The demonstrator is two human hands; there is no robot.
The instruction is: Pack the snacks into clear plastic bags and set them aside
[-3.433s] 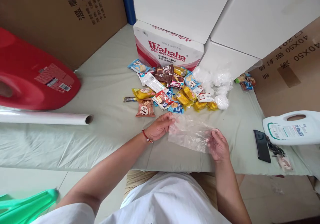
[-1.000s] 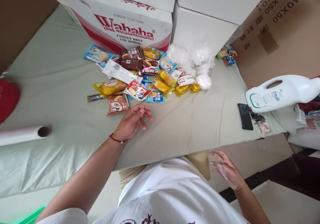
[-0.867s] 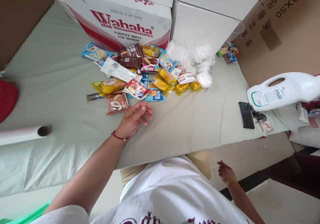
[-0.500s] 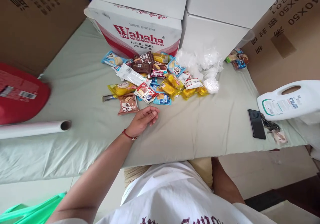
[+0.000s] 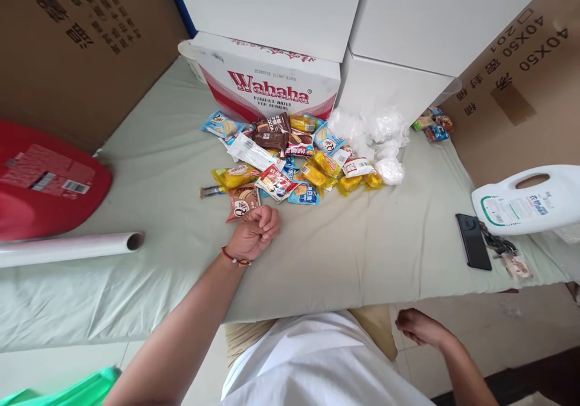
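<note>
while the left hand rests low over the cloth-covered tabletop in the head view, the step in hand reads as a lull between two handlings rather than a grasp. its grip is folded into a fist, with nothing showing from it; it sits just beside the brown q-pie packet, overlapping that packet's lower right corner from this angle, and whether the two touch is unclear. the packet lies at the near left of a heap of wrapped snacks before the wahaha water carton, with crumpled clear plastic bags at the heap's right end. the right hand hangs past the near edge, above the floor, its fingers bent and dim, so i cannot tell how far its grip is parted or whether it has hold of anything. any reach for the packets would call for the left fingers to uncurl first. compared with the frame from over three seconds ago, the clear plastic sheet spread between both hands is no longer seen in either, the left hand has closed up, and the right has left the tabletop; the heap looks unchanged.
</note>
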